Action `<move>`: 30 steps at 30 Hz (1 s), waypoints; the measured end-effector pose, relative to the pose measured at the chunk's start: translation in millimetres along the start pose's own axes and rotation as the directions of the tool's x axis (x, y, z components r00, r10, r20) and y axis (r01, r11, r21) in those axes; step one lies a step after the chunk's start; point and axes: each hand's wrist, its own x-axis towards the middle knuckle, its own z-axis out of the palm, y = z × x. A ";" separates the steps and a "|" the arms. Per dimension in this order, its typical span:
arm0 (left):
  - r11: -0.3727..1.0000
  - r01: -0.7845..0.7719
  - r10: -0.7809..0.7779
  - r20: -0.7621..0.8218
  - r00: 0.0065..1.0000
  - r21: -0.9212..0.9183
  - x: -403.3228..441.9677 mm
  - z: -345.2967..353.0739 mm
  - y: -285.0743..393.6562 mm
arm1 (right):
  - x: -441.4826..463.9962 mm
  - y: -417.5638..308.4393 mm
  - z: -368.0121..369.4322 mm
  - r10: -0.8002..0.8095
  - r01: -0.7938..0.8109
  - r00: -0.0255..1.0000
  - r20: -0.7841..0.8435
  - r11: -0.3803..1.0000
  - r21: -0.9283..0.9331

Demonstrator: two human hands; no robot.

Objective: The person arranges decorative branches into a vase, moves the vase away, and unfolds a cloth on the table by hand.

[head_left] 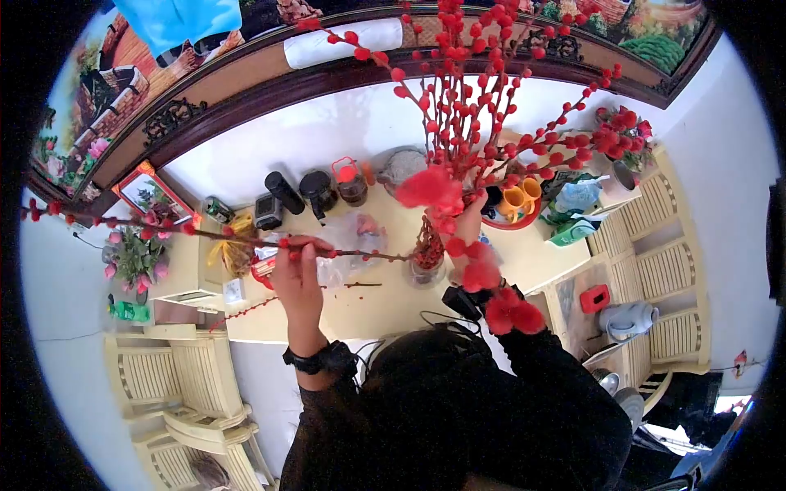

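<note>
My left hand (299, 274), with a dark band at the wrist, is closed in a pinch on a long branch with red buds (205, 232). The branch runs from the far left to beside a clear vase (427, 276) on the table. My right hand (469, 221) is closed around the lower stems of a tall bunch of red-budded branches (458, 114), above and beside the vase. Larger fuzzy red pieces (481, 270) partly cover that hand and forearm. Reddish bits fill the vase's upper part. A thin red-budded twig (246, 313) lies near the front edge.
Along the back of the table (344, 303) stand a dark flask (283, 192), a red-lidded jar (350, 184) and a clear plastic bag (354, 237). At right is a red tray with orange mugs (516, 200). A large framed picture (655, 41) hangs behind.
</note>
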 end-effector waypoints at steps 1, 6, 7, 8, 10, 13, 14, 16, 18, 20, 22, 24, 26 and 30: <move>1.000 -0.009 0.009 -0.023 1.000 -0.011 -1.1 -5.1 0.4 | -0.1 -2.7 -1.1 0.035 -0.035 0.999 0.016 0.999 0.000; 0.995 -0.046 0.043 -0.037 0.998 -0.091 -9.5 -17.6 5.0 | -0.7 0.4 -2.9 0.024 -0.024 1.000 0.017 1.000 0.015; 0.995 -0.062 0.059 -0.035 0.998 -0.083 -10.3 -15.7 7.9 | -0.2 1.5 -1.9 0.006 -0.006 1.000 0.014 1.000 0.011; 0.993 -0.043 0.041 -0.019 0.999 -0.108 -10.7 -13.3 5.9 | 0.2 1.6 -0.7 -0.014 0.014 1.000 0.007 1.000 0.001; 0.988 -0.006 0.009 0.014 1.000 -0.153 -13.0 -6.6 -2.1 | -0.5 -3.0 -0.5 -0.085 0.085 0.996 -0.007 0.996 -0.020; 1.000 0.010 -0.009 0.082 0.997 -0.002 -14.9 7.9 -9.0 | -2.9 -14.0 -4.9 -0.064 0.065 0.998 0.014 0.993 -0.098; 0.999 0.012 -0.016 0.109 0.994 0.038 -15.8 12.8 -12.7 | -2.7 -15.4 -6.4 -0.027 0.030 0.999 0.026 0.991 -0.130; 0.990 0.021 -0.043 0.150 0.988 0.139 -16.8 22.6 -14.1 | 5.6 1.3 -3.0 0.047 -0.071 0.993 0.104 0.969 0.235; 0.992 -0.001 -0.022 0.184 0.983 0.123 -17.6 32.9 -15.0 | 10.2 10.6 -4.2 0.006 -0.055 0.988 0.152 0.946 0.321; 0.988 0.026 -0.057 0.208 0.976 0.152 -18.7 39.8 -13.1 | 8.8 9.0 -9.3 -0.120 0.096 0.979 0.167 0.985 0.143; 0.996 0.043 -0.061 0.224 0.973 0.083 -20.4 45.7 -21.9 | 7.8 -0.3 -15.8 -0.194 0.185 0.959 0.206 0.981 0.062; 0.974 -0.032 -0.020 0.227 0.974 0.225 -20.2 53.2 -15.5 | 8.5 -5.3 -24.7 -0.202 0.187 0.936 0.287 0.979 0.079; 0.996 -0.024 0.002 0.234 0.972 0.092 -18.9 57.5 -22.6 | 11.8 -1.2 -33.5 -0.189 0.166 0.897 0.401 0.982 0.091; 0.985 -0.009 -0.034 0.244 0.969 0.172 -19.2 60.2 -27.7 | 26.4 1.1 -70.5 -0.189 0.044 0.751 0.632 0.970 0.237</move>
